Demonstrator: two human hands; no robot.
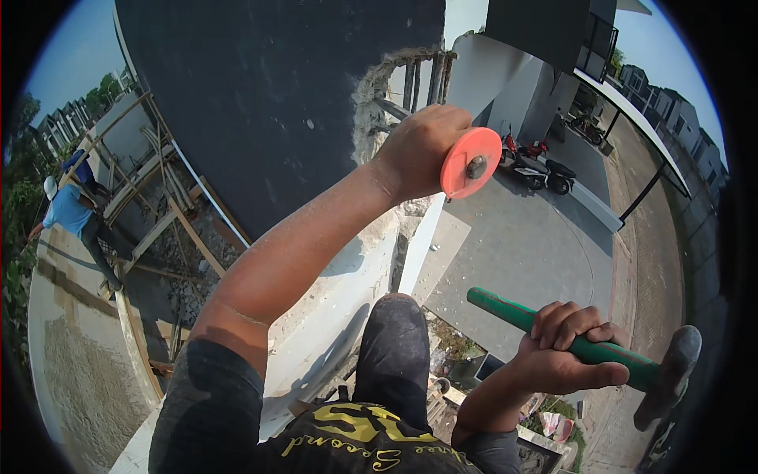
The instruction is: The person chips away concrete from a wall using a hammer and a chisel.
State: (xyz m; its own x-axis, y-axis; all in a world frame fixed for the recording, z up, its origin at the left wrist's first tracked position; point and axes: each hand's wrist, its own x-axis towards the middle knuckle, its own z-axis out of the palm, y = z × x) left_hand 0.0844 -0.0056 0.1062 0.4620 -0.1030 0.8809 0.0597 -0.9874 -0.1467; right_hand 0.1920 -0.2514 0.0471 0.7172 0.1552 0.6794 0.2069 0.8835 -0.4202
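My left hand (426, 146) is closed around a chisel with a round orange-red hand guard (456, 174). Its dark metal striking end faces me, while the shaft and tip are hidden behind my fist. Beyond that hand, a ragged hole (365, 110) is broken in the dark wall (260, 95), with exposed bars (412, 85) in it. Lower right, my right hand (570, 351) grips the green handle of a hammer (505, 310). The hammer's grey metal head (671, 375) is out to the right, apart from the chisel.
My dark-clad knee (392, 340) is beside a broken white wall edge (339, 304), high above the paved driveway (505, 245). Parked motorcycles (537, 167) are below. At left, a person in a light-blue shirt (69, 212) is near timber poles (185, 229) and rubble; another person is behind.
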